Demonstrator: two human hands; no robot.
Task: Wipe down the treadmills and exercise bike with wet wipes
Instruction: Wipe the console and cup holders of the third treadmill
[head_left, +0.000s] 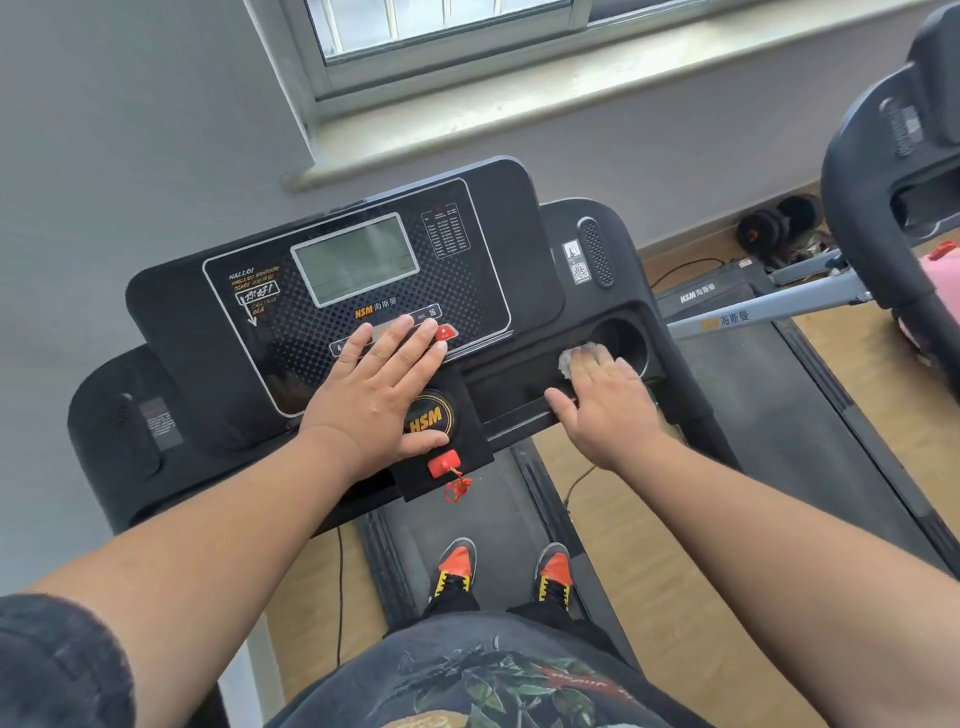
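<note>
I stand on a black treadmill, facing its console (218, 332) with a grey screen (356, 260). My left hand (379, 387) lies flat with straight fingers on the console's button row, thumb beside the round HSM dial (430, 418). My right hand (605, 397) presses a crumpled white wet wipe (571, 358) into the black tray (509, 384) to the right of the console, next to the cup holder (626, 338). Most of the wipe is hidden under the fingers.
A red safety key (444, 463) with its cord hangs below the dial. A second treadmill (769, 306) stands on the right, with another black machine (883, 171) beyond it. Dumbbells (779, 223) lie by the wall. My orange shoes (457, 569) are on the belt.
</note>
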